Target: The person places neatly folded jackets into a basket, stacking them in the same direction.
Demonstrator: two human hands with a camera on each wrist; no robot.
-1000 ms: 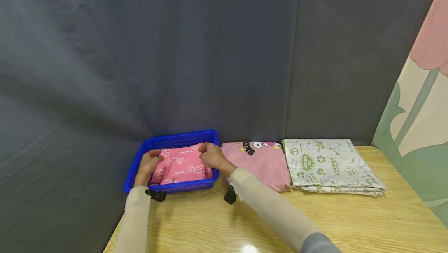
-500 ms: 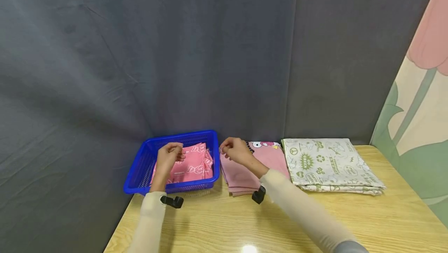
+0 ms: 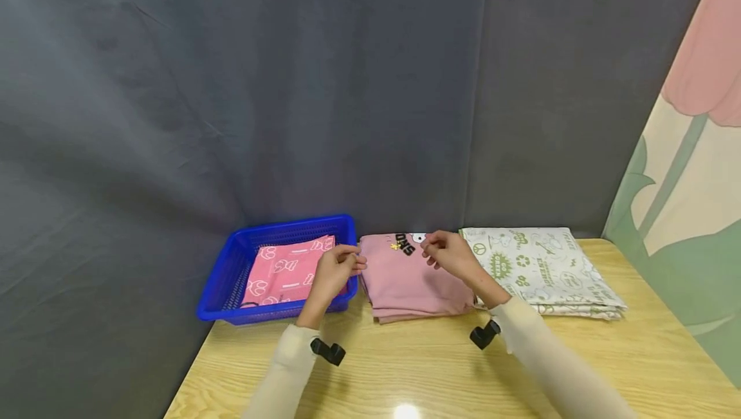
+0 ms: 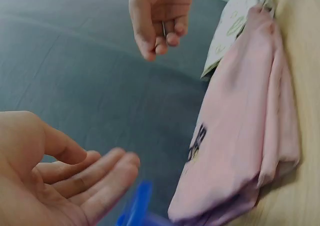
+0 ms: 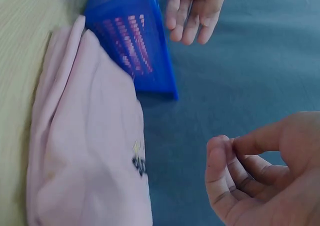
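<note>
A folded plain pink cloth (image 3: 419, 287) with a dark lettered print lies on the table, seen edge-on in both wrist views. My left hand (image 3: 331, 272) hovers above the gap between it and the blue basket, holding nothing; the left wrist view shows its fingers loosely bent. Over the right part of the plain pink cloth is my right hand (image 3: 457, 258), also without anything in it. Its thumb rests near the bent fingertips in the right wrist view. Inside the blue basket (image 3: 215, 277) a folded bright pink cloth (image 3: 283, 271) with white prints lies flat.
A folded white cloth (image 3: 538, 268) with green prints lies to the right of the plain pink one. Behind the wooden table (image 3: 393, 367) hangs a dark grey curtain (image 3: 359, 97). A wall with painted flowers (image 3: 689, 213) borders the right side.
Both hands have come away from the bright pink cloth in the basket and moved right, over toward the plain pink cloth. The bright pink cloth stays in the basket.
</note>
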